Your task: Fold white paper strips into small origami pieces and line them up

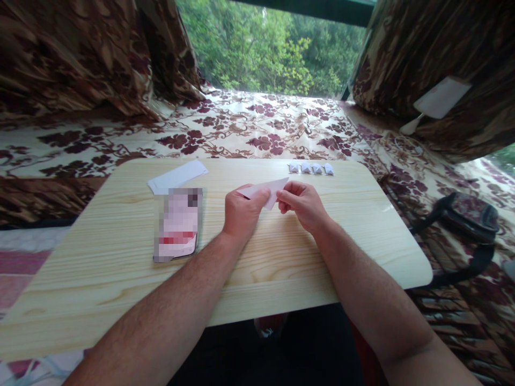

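Across the far side, floral-patterned cloth (261,126) spread beneath a window (265,48) filled with green leaves (301,61), with a heavy brown curtain (88,59) hanging on the left and a matching right-hand curtain (398,51). Nearer, a pale wood-grain tabletop (273,268) with rounded corners. At far right, off the tabletop, a white lamp (442,98) before the right-hand curtain. Over the middle of the tabletop, left hand (241,212) gripping a pointed white paper (277,188), thumb on top; just to the right, right hand (301,203) closed, fingers curled inward and thumb bent to meet them, at the paper's right edge, though impossible to tell whether pinching it. On the left, well apart from the left hand, a phone (179,225), mostly masked by coloured blocks. Just beyond it, a slanting strip of white paper (177,176). Near the far edge, right of centre, four small white pointed pieces (306,168) side by side in a row, past the right hand.
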Demonstrator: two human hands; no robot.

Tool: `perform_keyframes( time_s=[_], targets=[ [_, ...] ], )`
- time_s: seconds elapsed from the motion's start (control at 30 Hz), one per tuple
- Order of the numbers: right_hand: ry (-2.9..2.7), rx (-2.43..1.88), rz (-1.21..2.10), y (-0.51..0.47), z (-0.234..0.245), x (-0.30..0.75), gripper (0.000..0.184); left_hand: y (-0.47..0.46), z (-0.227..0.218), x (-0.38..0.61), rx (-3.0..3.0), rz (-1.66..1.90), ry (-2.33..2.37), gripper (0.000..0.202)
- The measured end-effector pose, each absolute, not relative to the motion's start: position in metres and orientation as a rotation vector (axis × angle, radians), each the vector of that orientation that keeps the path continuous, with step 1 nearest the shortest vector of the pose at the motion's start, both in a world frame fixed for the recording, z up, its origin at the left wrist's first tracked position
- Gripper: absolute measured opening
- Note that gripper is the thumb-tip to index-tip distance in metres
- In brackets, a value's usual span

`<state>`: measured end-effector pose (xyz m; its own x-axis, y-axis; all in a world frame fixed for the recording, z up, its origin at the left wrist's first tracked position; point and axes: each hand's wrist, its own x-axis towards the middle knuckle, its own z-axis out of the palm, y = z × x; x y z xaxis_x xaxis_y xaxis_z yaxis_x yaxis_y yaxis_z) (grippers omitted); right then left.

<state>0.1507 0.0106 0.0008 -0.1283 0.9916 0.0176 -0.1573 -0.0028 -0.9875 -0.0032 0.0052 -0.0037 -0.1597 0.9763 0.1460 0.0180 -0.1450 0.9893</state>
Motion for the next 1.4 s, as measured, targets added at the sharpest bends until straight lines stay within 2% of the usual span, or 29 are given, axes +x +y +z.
perform_keyframes(
  time_s=[0.17, 0.33, 0.47, 1.4],
  targets=[
    [-1.142, -1.007, 1.296, 0.0113, 0.0044, 0.1538, 0.049, 0.0048, -0.0056, -0.0051, 1.307, 1.366, 1.26, 0.027],
    [-1.166, -0.997, 1.315, 0.012, 0.0032, 0.1553, 0.045, 0.0052, -0.0074, -0.0054, 1.31, 1.369, 1.261, 0.027],
    [-1.205, -1.03, 1.394, 0.0119, 0.0003, 0.1541, 0.033, 0.0063, -0.0074, -0.0058, 1.299, 1.393, 1.247, 0.027],
    [-1.263, -1.032, 1.428, 0.0116, 0.0006, 0.1545, 0.033, 0.0062, -0.007, -0.0027, 1.207, 1.434, 1.212, 0.024]
  ],
)
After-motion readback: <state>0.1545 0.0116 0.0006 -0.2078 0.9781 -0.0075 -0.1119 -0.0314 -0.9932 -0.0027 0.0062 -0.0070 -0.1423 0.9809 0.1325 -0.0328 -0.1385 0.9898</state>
